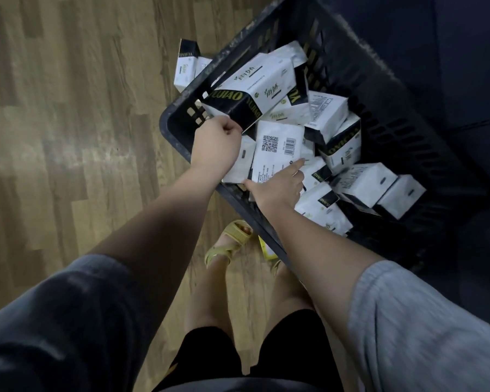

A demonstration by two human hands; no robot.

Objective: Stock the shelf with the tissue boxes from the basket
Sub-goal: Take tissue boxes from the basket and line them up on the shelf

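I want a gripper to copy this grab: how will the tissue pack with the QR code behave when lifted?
The QR-code pack looks soft-wrapped, so it will probably give under the right hand. Likely light for its size. Its glossy film may slip, and packs leaning around it in the basket could shift.

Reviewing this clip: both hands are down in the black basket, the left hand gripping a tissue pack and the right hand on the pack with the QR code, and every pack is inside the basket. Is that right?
Not quite. The head view shows one tissue pack outside the black basket, standing on the floor beyond its far rim. The rest holds: the left hand grips a pack, and the right hand is on the QR-code pack.
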